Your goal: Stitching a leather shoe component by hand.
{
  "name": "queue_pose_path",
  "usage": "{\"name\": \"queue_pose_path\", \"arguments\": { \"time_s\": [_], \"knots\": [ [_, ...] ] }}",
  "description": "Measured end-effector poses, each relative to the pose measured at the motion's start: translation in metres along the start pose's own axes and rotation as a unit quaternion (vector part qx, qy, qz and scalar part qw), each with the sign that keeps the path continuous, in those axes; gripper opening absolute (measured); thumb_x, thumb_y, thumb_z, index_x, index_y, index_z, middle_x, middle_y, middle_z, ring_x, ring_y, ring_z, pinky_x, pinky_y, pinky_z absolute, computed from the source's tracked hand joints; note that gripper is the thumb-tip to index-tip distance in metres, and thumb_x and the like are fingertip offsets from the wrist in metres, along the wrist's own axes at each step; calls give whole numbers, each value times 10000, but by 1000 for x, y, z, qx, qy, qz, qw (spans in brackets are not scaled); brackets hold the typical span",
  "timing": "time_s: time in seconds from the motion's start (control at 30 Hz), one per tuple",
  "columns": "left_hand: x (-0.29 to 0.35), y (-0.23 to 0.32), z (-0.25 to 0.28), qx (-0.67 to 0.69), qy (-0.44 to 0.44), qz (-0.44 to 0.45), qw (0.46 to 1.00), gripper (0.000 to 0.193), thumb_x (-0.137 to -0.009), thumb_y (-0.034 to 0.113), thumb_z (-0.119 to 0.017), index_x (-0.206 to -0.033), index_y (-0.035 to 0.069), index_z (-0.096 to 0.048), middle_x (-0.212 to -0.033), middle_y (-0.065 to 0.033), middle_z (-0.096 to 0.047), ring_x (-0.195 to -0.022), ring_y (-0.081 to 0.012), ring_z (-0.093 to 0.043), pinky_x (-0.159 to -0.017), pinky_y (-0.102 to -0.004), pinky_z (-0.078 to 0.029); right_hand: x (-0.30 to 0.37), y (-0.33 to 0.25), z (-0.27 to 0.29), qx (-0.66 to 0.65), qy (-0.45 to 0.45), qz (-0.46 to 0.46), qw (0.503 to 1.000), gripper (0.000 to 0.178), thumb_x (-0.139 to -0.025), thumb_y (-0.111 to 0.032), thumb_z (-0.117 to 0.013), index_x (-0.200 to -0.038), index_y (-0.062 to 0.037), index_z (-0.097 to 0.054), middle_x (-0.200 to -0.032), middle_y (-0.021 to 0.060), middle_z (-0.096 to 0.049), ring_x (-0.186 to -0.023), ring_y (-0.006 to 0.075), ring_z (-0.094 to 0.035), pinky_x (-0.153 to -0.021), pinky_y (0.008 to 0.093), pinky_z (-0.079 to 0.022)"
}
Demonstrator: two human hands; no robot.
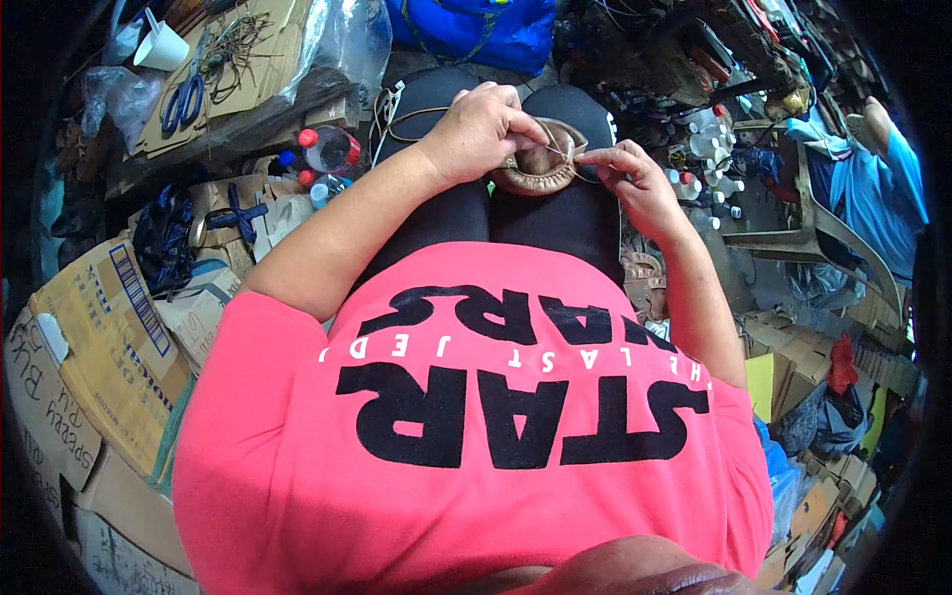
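Note:
A brown leather moccasin-like shoe piece (535, 178) with a gathered, stitched rim rests on my lap between my knees. My left hand (481, 134) reaches over its left side, fingers closed in a pinch on a thin tan cord (555, 149). From the right, my right hand (635, 183) pinches the same cord close to the shoe's rim. The cord crosses above the shoe opening, and a loop of it hangs left of my left hand. Whether a needle is in my fingers is too small to make out.
Blue-handled scissors (183, 104) and a bundle of brown cords (238, 59) lie on cardboard at the far left, near a white cup (162, 47). Plastic bottles (332, 149) stand left of my legs, others right. A blue bag (476, 30) sits ahead; a plastic chair (823, 223) stands right.

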State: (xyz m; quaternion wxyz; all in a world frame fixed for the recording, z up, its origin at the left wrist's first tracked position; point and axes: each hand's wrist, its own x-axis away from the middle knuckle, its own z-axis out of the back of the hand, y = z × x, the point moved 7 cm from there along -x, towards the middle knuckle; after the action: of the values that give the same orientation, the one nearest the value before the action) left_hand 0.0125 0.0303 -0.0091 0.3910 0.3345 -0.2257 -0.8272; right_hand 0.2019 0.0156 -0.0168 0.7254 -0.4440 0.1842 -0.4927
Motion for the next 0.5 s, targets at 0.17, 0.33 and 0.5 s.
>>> {"name": "queue_pose_path", "arguments": {
  "time_s": [0.17, 0.33, 0.5],
  "knots": [
    [1, -7, -8, 2, -50, 41, 998, 136, -738, 156, -674, -840, 230, -725, -797, -22, -542, -867, -239, -519, -775, -388, -402, -4, -1, 1, 2, -10, -2, 1000, 301, -817, 45, -549, -1012, -131, -695, -834, 38, -484, -806, 147, -512, -750, 249, -429],
    [1, -5, -7, 0, -50, 36, 998, 132, -743, 158, -670, -834, 236, -726, -801, -15, -538, -865, -234, -510, -772, -390, -394, -5, -1, 2, -9, -9, 0, 1000, 311, -814, 58, -540, -1005, -129, -698, -848, 35, -484, -804, 148, -510, -754, 247, -431],
    [-1, -1, -5, -18, -54, 32, 998, 134, -739, 154, -673, -827, 239, -727, -798, -10, -539, -856, -231, -509, -763, -388, -390, -5, -2, 3, 13, -16, -14, 1000, 317, -799, 70, -540, -999, -119, -699, -837, 36, -483, -791, 146, -511, -747, 243, -435]
  ]
}}
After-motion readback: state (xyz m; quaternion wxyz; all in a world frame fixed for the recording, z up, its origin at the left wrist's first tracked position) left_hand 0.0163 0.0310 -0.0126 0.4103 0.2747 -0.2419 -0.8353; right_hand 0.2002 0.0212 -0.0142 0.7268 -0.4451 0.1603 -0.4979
